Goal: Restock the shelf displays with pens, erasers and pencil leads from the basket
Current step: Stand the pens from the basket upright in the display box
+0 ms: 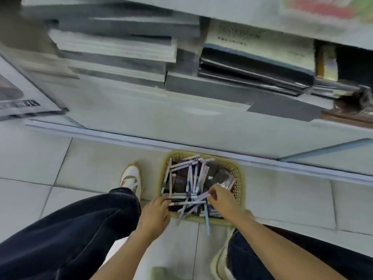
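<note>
A yellow woven basket (240, 174) stands on the tiled floor against the shelf base. It holds several pale purple and white pens (191, 176) and dark flat packets (218, 174). My right hand (221, 199) reaches into the basket from the near right and pinches a light purple pen (201, 196) at its end. My left hand (156, 214) rests at the basket's near left corner, its fingers curled on the pens there. Some pens stick out over the near rim.
The bottom shelf (181, 116) above the basket carries blurred stacks of notebooks (113, 47) and dark folders (256, 73). My legs in dark trousers and white shoes (132, 178) flank the basket. A magazine-like item (22, 98) lies at the left.
</note>
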Available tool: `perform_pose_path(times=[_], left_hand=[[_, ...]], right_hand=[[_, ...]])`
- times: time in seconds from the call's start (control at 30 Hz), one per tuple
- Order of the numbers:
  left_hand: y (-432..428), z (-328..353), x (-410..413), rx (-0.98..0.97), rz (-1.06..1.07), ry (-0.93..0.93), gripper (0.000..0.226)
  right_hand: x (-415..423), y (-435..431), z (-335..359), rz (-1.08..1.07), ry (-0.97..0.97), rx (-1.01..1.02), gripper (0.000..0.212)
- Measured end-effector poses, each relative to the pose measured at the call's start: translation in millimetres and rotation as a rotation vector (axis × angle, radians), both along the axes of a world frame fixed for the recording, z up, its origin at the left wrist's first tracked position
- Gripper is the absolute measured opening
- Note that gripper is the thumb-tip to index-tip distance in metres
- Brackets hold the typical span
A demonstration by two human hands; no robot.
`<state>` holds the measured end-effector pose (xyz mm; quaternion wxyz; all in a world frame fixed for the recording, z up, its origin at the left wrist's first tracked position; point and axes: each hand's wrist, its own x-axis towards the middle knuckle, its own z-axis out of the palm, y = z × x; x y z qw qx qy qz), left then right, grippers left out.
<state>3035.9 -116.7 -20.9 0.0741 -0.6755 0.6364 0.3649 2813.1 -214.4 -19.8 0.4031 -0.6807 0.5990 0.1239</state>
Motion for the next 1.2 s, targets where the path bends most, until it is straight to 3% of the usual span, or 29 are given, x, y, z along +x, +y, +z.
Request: perform_pose_path(times=[0.23,0.4,0.6,0.7,0.8,0.9,1.0,1.2], left_hand=[[-3,-36,-13,0.014,0.001,0.002,0.049],[-13,-48,-24,-0.002,0.036,-0.092,0.033],[-22,-57,-35,-0.001,0.111,-0.120,0.021],[-17,-55,-30,-0.047,0.178,-0.018,0.016],[-14,-42,-19,-0.084,0.234,0.064,0.009],[-14,-26,-11,0.026,0.202,0.180,0.003],[-14,-9,-13,0.076,0.224,0.334,0.008],[-7,21,-29,0.127,0.719,0.690,0.016]], right_hand=[[-5,34,-57,-0.174,0.164,0.258,0.037],[-1,40,-68,-0.252,0.111,0.272,0.020],[-19,34,-54,-0.420,-0.074,0.515,0.013],[-33,31,-43,-0.417,-0.137,0.586,0.009],[-42,29,-32,-0.465,-0.229,0.468,0.010],[-39,27,-17,-0.546,-0.426,0.308,0.007],[-27,25,3,-0.487,-0.538,0.317,0.014],[2,47,27,-0.262,-0.570,0.400,0.021]])
